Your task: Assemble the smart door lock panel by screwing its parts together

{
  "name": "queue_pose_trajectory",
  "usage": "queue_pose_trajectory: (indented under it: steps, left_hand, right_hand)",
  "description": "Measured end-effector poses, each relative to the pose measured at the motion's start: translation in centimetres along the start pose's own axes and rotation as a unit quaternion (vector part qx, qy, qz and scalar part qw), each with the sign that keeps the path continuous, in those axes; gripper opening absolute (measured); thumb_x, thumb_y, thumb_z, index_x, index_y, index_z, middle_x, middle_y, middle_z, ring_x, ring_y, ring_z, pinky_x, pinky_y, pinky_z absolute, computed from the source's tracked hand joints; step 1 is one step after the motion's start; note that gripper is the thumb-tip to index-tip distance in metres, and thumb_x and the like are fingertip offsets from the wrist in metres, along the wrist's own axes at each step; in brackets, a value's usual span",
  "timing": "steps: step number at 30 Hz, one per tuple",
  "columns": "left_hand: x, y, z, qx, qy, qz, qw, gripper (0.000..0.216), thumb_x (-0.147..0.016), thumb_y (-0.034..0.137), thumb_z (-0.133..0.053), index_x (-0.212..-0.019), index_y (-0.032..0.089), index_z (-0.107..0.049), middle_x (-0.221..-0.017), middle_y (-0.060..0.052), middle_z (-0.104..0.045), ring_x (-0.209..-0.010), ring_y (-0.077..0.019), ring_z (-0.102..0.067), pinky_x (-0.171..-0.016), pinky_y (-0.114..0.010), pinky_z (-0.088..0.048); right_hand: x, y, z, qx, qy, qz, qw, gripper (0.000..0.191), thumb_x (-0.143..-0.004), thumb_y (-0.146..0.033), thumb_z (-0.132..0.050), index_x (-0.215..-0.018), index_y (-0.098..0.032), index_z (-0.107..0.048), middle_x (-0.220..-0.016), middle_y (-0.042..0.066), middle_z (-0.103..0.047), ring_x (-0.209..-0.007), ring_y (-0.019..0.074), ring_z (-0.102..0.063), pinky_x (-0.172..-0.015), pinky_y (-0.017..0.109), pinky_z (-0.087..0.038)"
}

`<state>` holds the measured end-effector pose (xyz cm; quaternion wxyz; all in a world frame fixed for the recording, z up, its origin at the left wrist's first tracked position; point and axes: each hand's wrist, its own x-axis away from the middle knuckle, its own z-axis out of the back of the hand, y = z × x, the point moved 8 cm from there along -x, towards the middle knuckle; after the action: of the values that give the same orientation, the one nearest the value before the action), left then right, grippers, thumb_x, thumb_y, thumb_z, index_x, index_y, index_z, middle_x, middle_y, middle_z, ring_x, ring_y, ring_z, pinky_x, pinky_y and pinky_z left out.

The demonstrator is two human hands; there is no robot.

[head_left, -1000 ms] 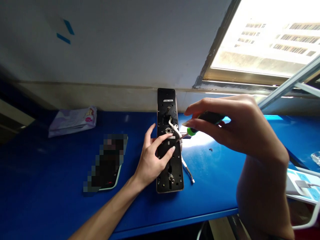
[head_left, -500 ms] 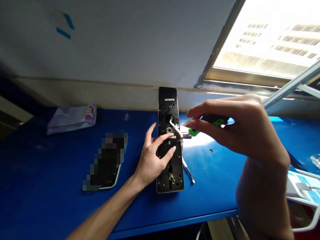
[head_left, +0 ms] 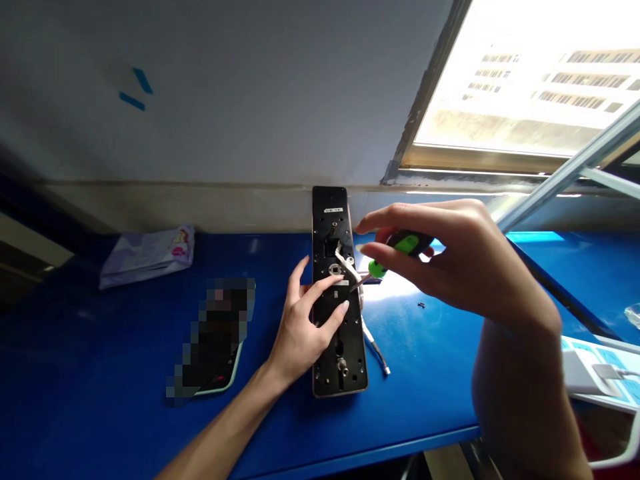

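Observation:
A long black metal plate [head_left: 350, 340], like the back of a door lock, lies on the blue table with screw holes, posts and a small white label. My left hand [head_left: 303, 327] rests over its left edge, fingers spread, with index finger and thumb touching its face. My right hand [head_left: 450, 260] is closed round the green-and-black handle of a screwdriver [head_left: 376, 269]. The screwdriver slants down to the left, and its tip meets the plate near the right edge, beside my left index finger. A white-sleeved cable [head_left: 367, 331] comes out of the plate and trails down its right side.
Several tiny dark screws [head_left: 421, 305] lie right of the plate. A phone [head_left: 220, 360] and a purple packet [head_left: 150, 255] are on the left. The wall [head_left: 225, 120] rises behind the table [head_left: 280, 433]. A white metal frame [head_left: 560, 170] stands at right, near the window.
The view has shifted slightly, so the scene sits a little lower. The screwdriver handle is turned slightly within my right hand; its tip stays at the same spot. My left hand keeps its place.

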<state>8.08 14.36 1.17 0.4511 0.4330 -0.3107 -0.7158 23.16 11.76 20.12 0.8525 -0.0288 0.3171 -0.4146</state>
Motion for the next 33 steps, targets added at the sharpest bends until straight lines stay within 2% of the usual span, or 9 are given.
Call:
queue_pose_trajectory:
  steps: [5,8,12,17,21,27,30,32,33]
  left_hand:
    - [0.0,0.2,0.4,-0.056,0.023,-0.024,0.998,0.034,-0.094,0.033,-0.076,-0.128,0.031,-0.075,-0.172,-0.007,-0.03,-0.143,-0.0357,-0.055,-0.12,-0.057,-0.052]
    - [0.0,0.4,0.6,-0.084,0.037,-0.04,0.995,0.034,-0.093,0.034,-0.079,-0.127,0.032,-0.076,-0.172,-0.007,-0.032,-0.148,-0.0391,-0.048,-0.118,-0.061,-0.051]
    - [0.1,0.6,0.8,-0.084,0.052,-0.06,0.993,0.029,-0.094,0.033,-0.078,-0.123,0.031,-0.078,-0.169,-0.008,-0.037,-0.145,-0.0378,-0.051,-0.115,-0.06,-0.053]
    - [0.2,1.8,1.0,-0.087,0.064,-0.133,0.985,0.02,-0.095,0.031,-0.079,-0.114,0.03,-0.081,-0.165,-0.009,-0.042,-0.143,-0.0354,-0.052,-0.11,-0.057,-0.054]
    - [0.4,2.5,1.2,-0.077,0.078,-0.187,0.976,0.007,-0.096,0.023,-0.077,-0.099,0.026,-0.082,-0.157,-0.01,-0.051,-0.141,-0.0326,-0.054,-0.106,-0.051,-0.056]
    - [0.4,4.6,1.7,-0.128,0.088,-0.251,0.955,0.01,-0.095,0.016,-0.076,-0.1,0.022,-0.081,-0.139,-0.013,-0.062,-0.127,-0.0315,-0.059,-0.097,-0.049,-0.057]
    - [-0.4,7.6,0.7,-0.123,0.037,-0.328,0.936,0.011,-0.097,0.013,-0.074,-0.104,0.019,-0.078,-0.116,-0.01,-0.072,-0.112,-0.0257,-0.065,-0.095,-0.043,-0.059]
    - [-1.7,9.6,-1.2,-0.119,-0.051,-0.357,0.925,0.01,-0.101,0.015,-0.068,-0.105,0.018,-0.076,-0.103,-0.007,-0.076,-0.101,-0.0224,-0.069,-0.091,-0.039,-0.059]
    - [-2.6,10.3,-2.8,-0.139,-0.114,-0.347,0.92,0.012,-0.103,0.016,-0.064,-0.105,0.018,-0.076,-0.101,-0.007,-0.077,-0.099,-0.0218,-0.07,-0.09,-0.037,-0.059]
  right_hand:
    - [-0.1,-0.2,0.3,0.013,0.005,0.005,1.0,0.039,-0.088,-0.01,-0.065,-0.126,-0.015,-0.071,-0.104,0.006,-0.08,-0.082,0.0169,-0.076,-0.071,0.029,-0.059]
    - [0.0,-0.2,0.8,-0.002,0.019,-0.003,1.0,0.038,-0.087,-0.011,-0.064,-0.124,-0.017,-0.07,-0.099,0.004,-0.078,-0.08,0.0165,-0.074,-0.073,0.031,-0.061]
    - [0.3,0.0,1.3,-0.017,0.032,-0.031,0.999,0.034,-0.088,-0.013,-0.063,-0.12,-0.025,-0.069,-0.095,0.002,-0.077,-0.078,0.0182,-0.073,-0.072,0.036,-0.064]
    - [0.6,-0.5,1.8,-0.031,0.045,-0.029,0.998,0.033,-0.088,-0.011,-0.064,-0.116,-0.027,-0.069,-0.096,0.004,-0.077,-0.084,0.022,-0.075,-0.074,0.039,-0.064]
    - [0.6,-1.0,2.0,-0.034,0.043,-0.016,0.998,0.031,-0.087,-0.012,-0.065,-0.113,-0.03,-0.068,-0.1,0.002,-0.078,-0.09,0.0235,-0.076,-0.076,0.041,-0.064]
    - [1.2,-0.2,3.8,-0.007,0.048,-0.033,0.998,0.03,-0.087,-0.018,-0.068,-0.112,-0.034,-0.068,-0.096,0.0,-0.078,-0.087,0.0228,-0.076,-0.075,0.04,-0.062]
    - [1.9,1.2,4.7,0.036,0.019,-0.059,0.997,0.026,-0.088,-0.024,-0.067,-0.112,-0.035,-0.07,-0.093,-0.001,-0.08,-0.082,0.0224,-0.077,-0.073,0.039,-0.061]
    - [2.6,2.5,5.2,0.057,-0.009,-0.079,0.995,0.026,-0.09,-0.028,-0.065,-0.114,-0.032,-0.072,-0.089,0.0,-0.08,-0.073,0.021,-0.075,-0.065,0.037,-0.058]
    - [3.0,3.3,5.2,0.065,-0.03,-0.093,0.993,0.028,-0.09,-0.03,-0.065,-0.117,-0.029,-0.072,-0.087,0.0,-0.08,-0.07,0.0203,-0.074,-0.062,0.036,-0.056]
